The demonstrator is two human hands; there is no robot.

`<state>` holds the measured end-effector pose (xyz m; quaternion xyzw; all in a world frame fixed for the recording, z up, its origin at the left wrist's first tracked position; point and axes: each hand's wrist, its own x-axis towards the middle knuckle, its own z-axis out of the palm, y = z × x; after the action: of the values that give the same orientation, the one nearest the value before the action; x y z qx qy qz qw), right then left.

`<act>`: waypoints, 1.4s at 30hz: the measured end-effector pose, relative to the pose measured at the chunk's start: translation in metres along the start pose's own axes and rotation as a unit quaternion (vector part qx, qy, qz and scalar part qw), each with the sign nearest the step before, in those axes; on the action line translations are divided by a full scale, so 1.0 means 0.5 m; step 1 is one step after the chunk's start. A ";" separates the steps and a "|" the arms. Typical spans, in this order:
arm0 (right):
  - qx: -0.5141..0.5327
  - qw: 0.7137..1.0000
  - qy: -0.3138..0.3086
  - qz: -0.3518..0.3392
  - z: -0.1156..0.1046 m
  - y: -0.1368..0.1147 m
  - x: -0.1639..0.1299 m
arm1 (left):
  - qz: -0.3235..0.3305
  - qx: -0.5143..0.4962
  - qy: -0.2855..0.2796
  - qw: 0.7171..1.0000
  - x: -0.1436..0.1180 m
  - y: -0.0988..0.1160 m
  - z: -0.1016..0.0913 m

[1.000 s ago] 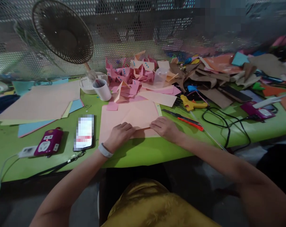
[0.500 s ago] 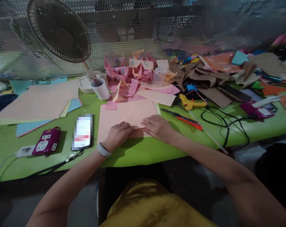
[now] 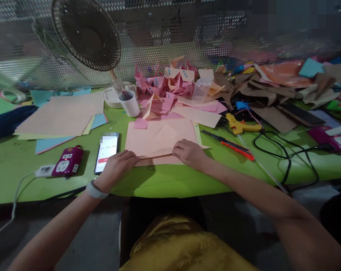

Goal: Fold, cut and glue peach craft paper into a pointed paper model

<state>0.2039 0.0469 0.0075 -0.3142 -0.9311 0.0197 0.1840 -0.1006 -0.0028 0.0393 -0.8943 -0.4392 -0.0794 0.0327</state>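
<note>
While the folded pink paper (image 3: 159, 146) lies on the green table (image 3: 159, 182), the left hand (image 3: 120, 167) and right hand (image 3: 190, 153) touch its near edge; I can't tell if they pinch it. A phone (image 3: 106, 148) is by the left hand, a red cutter (image 3: 239, 151) near the right.

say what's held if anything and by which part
Left hand and right hand touch the upper pale pink paper sheet at its near edge; grip unclear.

Phone screen (image 3: 107, 149) — digits read "01:03:09" — slightly blurred.
</note>
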 end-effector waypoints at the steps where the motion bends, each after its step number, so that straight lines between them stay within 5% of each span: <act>1: 0.013 1.000 0.000 0.006 0.000 0.001 0.001 | -0.014 0.005 -0.011 1.000 -0.009 -0.008 -0.008; 4: 0.053 0.998 -0.001 0.026 -0.002 0.005 0.005 | -0.076 0.032 -0.027 0.996 -0.017 -0.020 -0.035; 8: 0.096 0.993 -0.018 0.063 -0.007 0.011 0.011 | -0.140 0.004 0.052 0.989 0.018 0.009 -0.050; 10: 0.109 0.990 -0.031 0.087 -0.010 0.013 0.014 | -0.111 -0.103 0.085 0.985 0.051 0.038 -0.040; 12: 0.122 0.986 -0.044 0.109 -0.012 0.015 0.018 | -0.061 -0.187 0.061 0.979 0.085 0.064 -0.021; 18: 0.161 0.975 -0.062 0.139 -0.019 0.015 0.029 | -0.060 -0.232 0.028 0.970 0.139 0.085 0.036; 24: 0.210 0.962 -0.062 0.164 -0.019 0.028 0.020 | -0.091 -0.270 0.011 0.959 0.142 0.070 0.052; 34: 0.242 0.942 -0.081 0.217 -0.042 0.065 -0.011 | -0.091 -0.268 -0.013 0.959 0.153 0.055 0.059; 42: 0.210 0.936 -0.132 0.251 -0.056 0.064 0.004 | -0.119 -0.132 -0.009 0.984 0.127 0.027 0.052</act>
<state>0.2310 0.0714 0.0295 -0.4869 -0.8124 0.3015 0.1100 -0.0489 0.0419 0.0247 -0.8326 -0.5286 -0.1322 -0.0994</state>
